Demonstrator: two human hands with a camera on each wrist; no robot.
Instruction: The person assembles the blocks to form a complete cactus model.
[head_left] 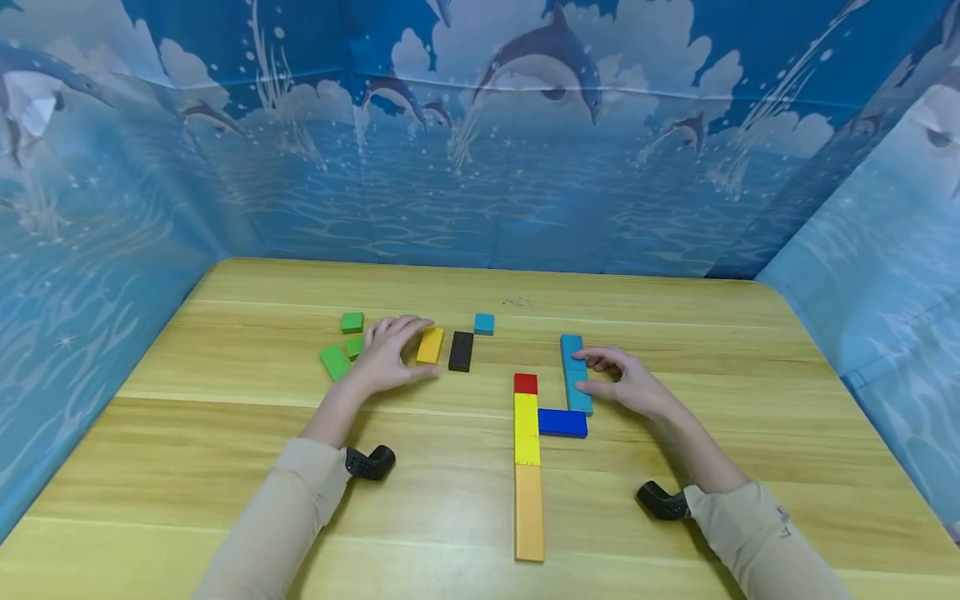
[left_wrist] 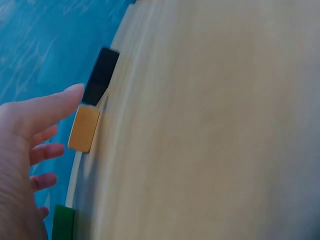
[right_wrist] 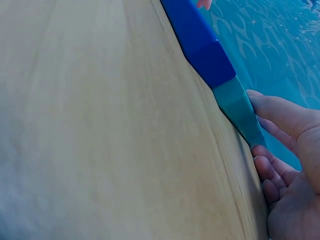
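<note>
My left hand [head_left: 386, 354] is spread around a yellow-orange block [head_left: 430, 345], index fingertip near its far end and thumb near its close end; a gap shows beside the thumb in the left wrist view. Just right of it lies a black block [head_left: 461, 352]. My right hand [head_left: 626, 382] touches two light blue blocks [head_left: 572, 343] laid end to end, index finger at the far one and thumb at the closer one. Against their near end lies a dark blue block [head_left: 562, 423], which joins a column of red [head_left: 526, 383], yellow [head_left: 527, 429] and tan [head_left: 528, 512] blocks.
Several green blocks [head_left: 334, 362] lie left of and partly behind my left hand. A small light blue cube [head_left: 484, 324] sits behind the black block. The wooden table [head_left: 225, 467] ends at a dolphin-printed curtain [head_left: 480, 192] on its back and sides.
</note>
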